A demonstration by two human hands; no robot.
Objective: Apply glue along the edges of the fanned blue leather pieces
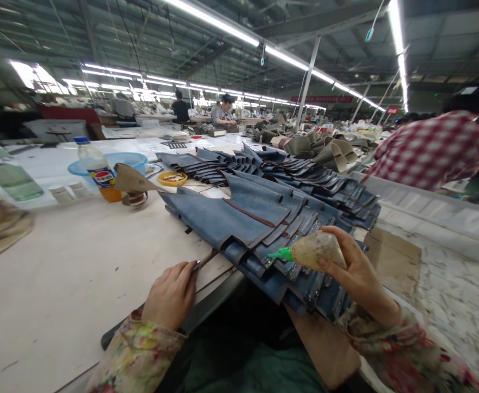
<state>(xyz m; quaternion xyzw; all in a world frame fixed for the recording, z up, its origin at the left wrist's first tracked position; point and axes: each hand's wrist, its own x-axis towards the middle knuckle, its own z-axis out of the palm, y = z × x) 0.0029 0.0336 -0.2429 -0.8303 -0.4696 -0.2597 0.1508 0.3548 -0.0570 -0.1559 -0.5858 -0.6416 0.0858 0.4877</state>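
Nearest the viewer, two bare hands reach out from loose, flower-patterned sleeves [141, 349] over a worktable covered in pale, smudged sheeting [76, 256]. The left hand [172, 295] rests palm down near the table's edge, fingers bent; a slim object with a shiny metal band [198, 265] shows at its fingertips, but whether the hand grips it cannot be told. The right hand [356, 273] is closed around a squeeze bottle [319, 251], tipped on its side, its green nozzle [281, 254] pointing left, above the blue pieces [256, 210]. These lie between the hands and spread away beyond them, overlapping like shingles. The bottle is rounded, cream-coloured and stained. The pieces look smooth and leathery, with curved outlines, dark edges and brown strips; glossy, wet-looking streaks run along the edges near the nozzle. Whether the nozzle touches them is unclear.

A little farther off, to the left, stand a shallow yellow dish [173, 178], a blue-capped bottle of orange drink [96, 170] and a light blue plastic basin [135, 160]. To the right, a person in a red-and-white checked shirt [431, 147] leans beyond a translucent plastic bin [439, 213]. Farthest away, other workers sit at tables beneath long strip lights [215, 22]
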